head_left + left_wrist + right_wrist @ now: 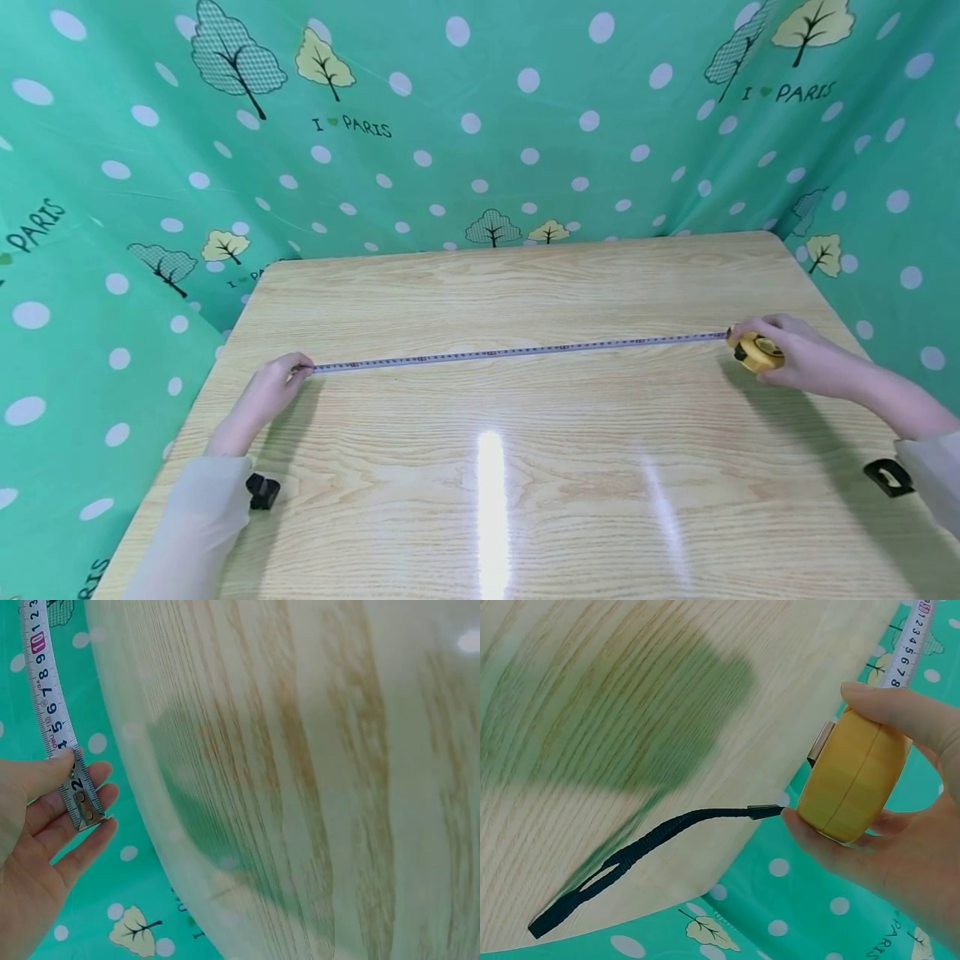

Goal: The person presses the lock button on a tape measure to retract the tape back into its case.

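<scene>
A yellow tape measure [759,352] is held in my right hand [806,357] over the right part of the table. Its blade [525,351] runs out straight to the left, above the tabletop, to my left hand [273,387]. In the left wrist view the thumb of my left hand [45,817] presses the blade [46,690] near its metal end hook [86,814] against the fingers. The right wrist view has my right hand [900,787] gripping the yellow case [851,776] by its sides; a black wrist strap [660,836] hangs from it.
Beneath both hands lies a light wood-grain table [420,500] with bright light reflections near its front. A green dotted curtain [495,125] with printed trees hangs behind it and along both sides. Black wrist mounts [262,492] sit by the sleeves.
</scene>
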`<state>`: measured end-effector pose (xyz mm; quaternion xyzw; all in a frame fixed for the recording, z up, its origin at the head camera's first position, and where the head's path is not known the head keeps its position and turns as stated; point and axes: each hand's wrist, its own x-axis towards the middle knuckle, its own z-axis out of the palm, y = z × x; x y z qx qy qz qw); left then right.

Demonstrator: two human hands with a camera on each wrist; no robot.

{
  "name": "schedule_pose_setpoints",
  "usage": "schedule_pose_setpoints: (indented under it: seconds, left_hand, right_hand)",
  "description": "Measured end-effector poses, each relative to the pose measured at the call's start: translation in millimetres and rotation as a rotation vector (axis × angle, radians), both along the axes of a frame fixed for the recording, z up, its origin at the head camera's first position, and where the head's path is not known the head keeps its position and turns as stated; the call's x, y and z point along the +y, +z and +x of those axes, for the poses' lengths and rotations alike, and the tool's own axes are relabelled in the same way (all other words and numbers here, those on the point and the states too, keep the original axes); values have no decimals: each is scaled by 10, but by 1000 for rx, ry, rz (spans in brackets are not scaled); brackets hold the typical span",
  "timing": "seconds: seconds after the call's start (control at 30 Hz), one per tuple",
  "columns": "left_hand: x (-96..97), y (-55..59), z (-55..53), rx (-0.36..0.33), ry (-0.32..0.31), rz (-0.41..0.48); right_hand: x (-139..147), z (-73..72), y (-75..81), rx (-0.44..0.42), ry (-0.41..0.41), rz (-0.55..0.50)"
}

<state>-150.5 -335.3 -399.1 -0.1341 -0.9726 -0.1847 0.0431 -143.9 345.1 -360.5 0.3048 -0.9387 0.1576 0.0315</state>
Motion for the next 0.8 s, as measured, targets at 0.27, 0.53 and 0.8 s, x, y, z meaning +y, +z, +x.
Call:
schedule_pose_setpoints:
  seconds: [0.27, 0.53, 0.8]
  left_hand:
    - [-17, 11, 10, -8, 17, 3]
    - [-32, 7, 20, 11, 24, 15]
    - [-46, 27, 27, 0, 48, 9]
  right_hand:
    - [0, -6, -15, -9, -6, 45]
    - [-4, 10, -55, -10, 3, 22]
    - [-25, 27, -45, -36, -16, 22]
